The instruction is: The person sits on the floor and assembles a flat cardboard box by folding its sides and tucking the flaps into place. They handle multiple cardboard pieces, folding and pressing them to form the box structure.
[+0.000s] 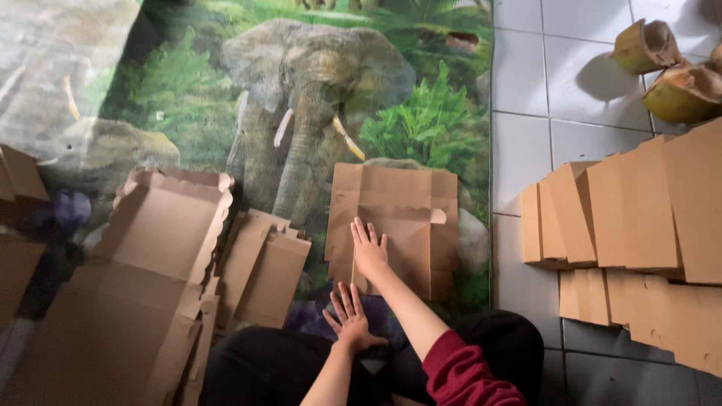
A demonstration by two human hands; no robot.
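The left hand (350, 317) hovers, fingers spread, near the person's knees. Just beyond it, the right hand (369, 252) presses flat on an unfolded cardboard box blank (410, 210) lying on the elephant-print mat (226, 75).

home floor used as box-folding spot: elephant-print mat (301, 113), white tiles (541, 90), cardboard stacks (639, 218).

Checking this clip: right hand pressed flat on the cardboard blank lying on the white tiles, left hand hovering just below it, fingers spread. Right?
Not quite. The head view shows the cardboard blank lying on the elephant-print mat, not the white tiles. The right hand is flat on it; the left hand is below, fingers spread.
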